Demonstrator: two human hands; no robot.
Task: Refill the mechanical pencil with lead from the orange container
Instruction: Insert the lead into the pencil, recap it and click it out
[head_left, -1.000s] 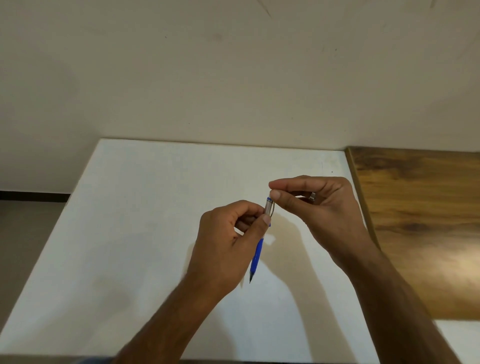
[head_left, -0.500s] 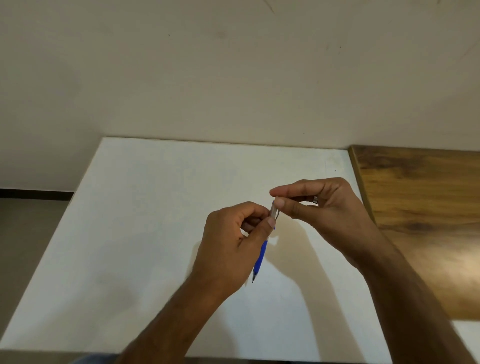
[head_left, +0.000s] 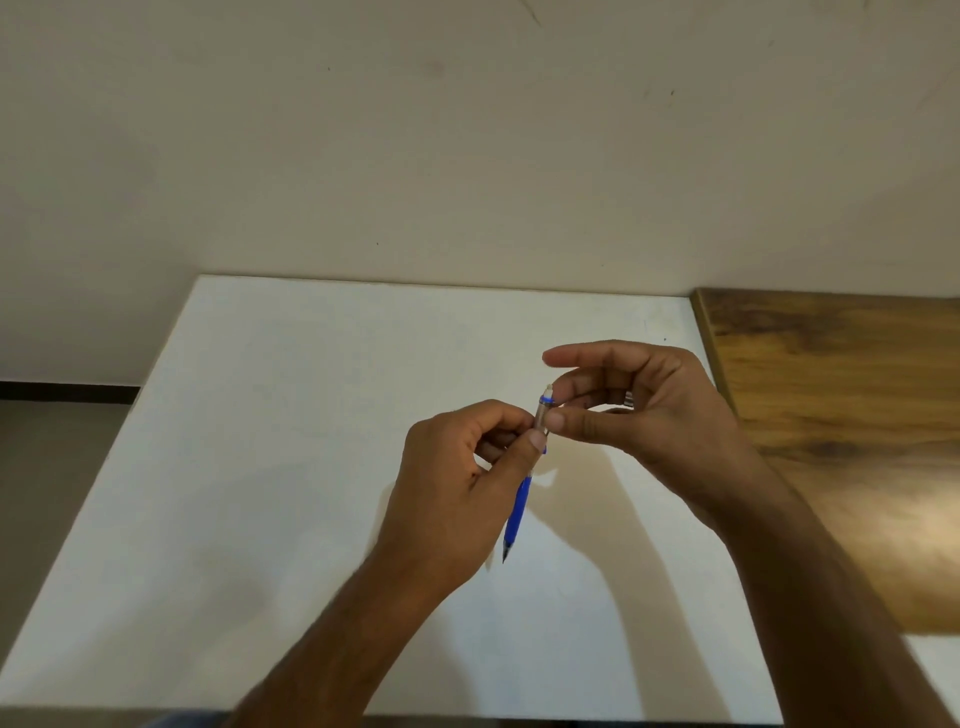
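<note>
A blue mechanical pencil (head_left: 521, 501) is held above the white table (head_left: 291, 447), its tip pointing down towards me. My left hand (head_left: 457, 493) grips the barrel, thumb lying along it. My right hand (head_left: 639, 410) pinches the pencil's upper end between the thumb and a curled finger, while the index finger sticks out straight above it. A white eraser tip (head_left: 549, 387) and a blue ring show at the top of the pencil. The orange container is not in view.
The table ends at a cream wall (head_left: 467, 156) behind it. A brown wooden surface (head_left: 841, 415) adjoins the table on the right. Floor shows past the table's left edge.
My right index finger has lifted off the pencil's top end, and the white eraser tip now shows. Both hands have stayed in nearly the same place.
</note>
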